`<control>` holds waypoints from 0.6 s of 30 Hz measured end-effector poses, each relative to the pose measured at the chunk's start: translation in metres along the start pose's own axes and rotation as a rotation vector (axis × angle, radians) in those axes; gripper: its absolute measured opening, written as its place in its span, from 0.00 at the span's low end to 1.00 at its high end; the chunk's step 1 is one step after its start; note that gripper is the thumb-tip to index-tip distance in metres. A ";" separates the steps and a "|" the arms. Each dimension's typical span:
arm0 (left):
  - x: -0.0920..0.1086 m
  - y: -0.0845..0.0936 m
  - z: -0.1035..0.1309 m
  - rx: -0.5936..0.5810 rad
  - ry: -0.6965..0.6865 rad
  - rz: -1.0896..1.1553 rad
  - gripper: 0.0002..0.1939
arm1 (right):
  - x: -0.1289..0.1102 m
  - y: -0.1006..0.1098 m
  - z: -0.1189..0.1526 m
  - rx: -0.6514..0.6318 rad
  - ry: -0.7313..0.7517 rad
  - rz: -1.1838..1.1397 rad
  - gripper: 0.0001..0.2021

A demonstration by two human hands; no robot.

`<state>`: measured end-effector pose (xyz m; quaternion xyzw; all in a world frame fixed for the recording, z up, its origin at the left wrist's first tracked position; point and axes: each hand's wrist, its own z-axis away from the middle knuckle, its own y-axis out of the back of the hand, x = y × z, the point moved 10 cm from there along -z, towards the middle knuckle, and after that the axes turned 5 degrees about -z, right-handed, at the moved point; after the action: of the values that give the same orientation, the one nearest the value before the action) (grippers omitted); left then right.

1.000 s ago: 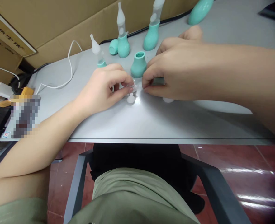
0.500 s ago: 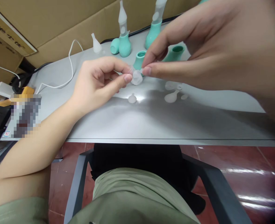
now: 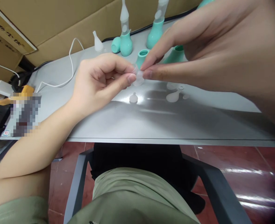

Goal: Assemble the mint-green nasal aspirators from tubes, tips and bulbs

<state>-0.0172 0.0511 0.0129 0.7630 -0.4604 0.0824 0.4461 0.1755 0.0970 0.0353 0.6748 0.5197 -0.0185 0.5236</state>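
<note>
Between finger and thumb of my left hand [image 3: 102,79] is a clear plastic tube [image 3: 138,81], tilted with its open end toward me. My right hand [image 3: 205,56] pinches at that end, closed on a small translucent piece that its fingertips largely cover. Just behind the fingers an open-necked green rubber bulb [image 3: 143,55] stands upright, and a second open bulb [image 3: 176,53] is partly hidden by my right hand. On the table below lie a small white silicone tip [image 3: 133,98] and a longer soft tip [image 3: 173,97], with small translucent pieces beside it.
Along the back stand assembled nasal aspirators [image 3: 126,43], one with a green bulb [image 3: 116,45] lying beside it. A white tip [image 3: 97,42] is farther left. A white cable [image 3: 72,65] and charger [image 3: 3,88] lie left. Cardboard [image 3: 64,21] walls the back; chair armrests [image 3: 212,177] flank me.
The right fingertips have moved in closer over the tube's open end, covering more of it. Both hands have shifted very slightly; the left keeps its hold.
</note>
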 end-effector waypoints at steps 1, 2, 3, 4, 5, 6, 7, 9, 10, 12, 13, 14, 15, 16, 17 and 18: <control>0.001 0.000 0.000 -0.001 0.000 0.002 0.25 | -0.002 -0.001 0.000 -0.016 0.027 -0.029 0.24; 0.001 0.000 0.000 -0.004 -0.001 0.004 0.26 | -0.004 -0.002 0.000 -0.034 0.056 -0.056 0.21; 0.001 0.000 0.000 -0.005 -0.004 0.006 0.26 | -0.006 -0.002 0.000 -0.045 0.084 -0.076 0.19; 0.001 -0.001 0.000 -0.007 -0.008 0.008 0.26 | -0.007 -0.002 0.000 -0.056 0.108 -0.087 0.18; 0.001 -0.001 0.001 -0.005 -0.016 0.013 0.26 | -0.008 -0.002 0.000 -0.063 0.126 -0.091 0.17; 0.001 -0.001 0.001 -0.007 -0.023 0.019 0.26 | -0.008 -0.003 0.000 -0.067 0.137 -0.092 0.17; 0.002 -0.001 0.001 -0.007 -0.035 0.030 0.25 | -0.008 -0.003 0.000 -0.073 0.141 -0.089 0.17; 0.004 0.000 0.001 -0.005 -0.065 0.050 0.24 | -0.007 -0.006 0.000 -0.088 0.139 -0.087 0.20; 0.005 0.000 0.001 -0.010 -0.076 0.049 0.24 | -0.006 -0.007 0.000 -0.092 0.136 -0.083 0.22; 0.006 -0.001 0.001 -0.025 -0.078 0.013 0.24 | -0.006 -0.009 -0.001 -0.095 0.127 -0.075 0.28; 0.005 -0.001 0.002 -0.034 -0.071 -0.017 0.25 | -0.005 -0.010 -0.001 -0.100 0.126 -0.076 0.29; 0.004 -0.002 0.002 -0.044 -0.062 -0.044 0.25 | -0.006 -0.010 -0.002 -0.103 0.130 -0.082 0.28; 0.004 -0.002 0.003 -0.047 -0.062 -0.058 0.24 | -0.006 -0.010 -0.003 -0.103 0.137 -0.088 0.26; 0.006 -0.002 0.003 -0.040 -0.071 -0.054 0.23 | -0.006 -0.009 -0.003 -0.101 0.149 -0.094 0.23; 0.007 -0.001 0.004 -0.027 -0.085 -0.034 0.21 | -0.007 -0.009 -0.004 -0.101 0.164 -0.099 0.21; 0.010 0.001 0.003 -0.013 -0.103 -0.001 0.19 | -0.007 -0.007 -0.004 -0.093 0.175 -0.101 0.19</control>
<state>-0.0133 0.0424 0.0164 0.7637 -0.4830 0.0397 0.4265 0.1655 0.0946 0.0360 0.6218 0.5971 0.0386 0.5054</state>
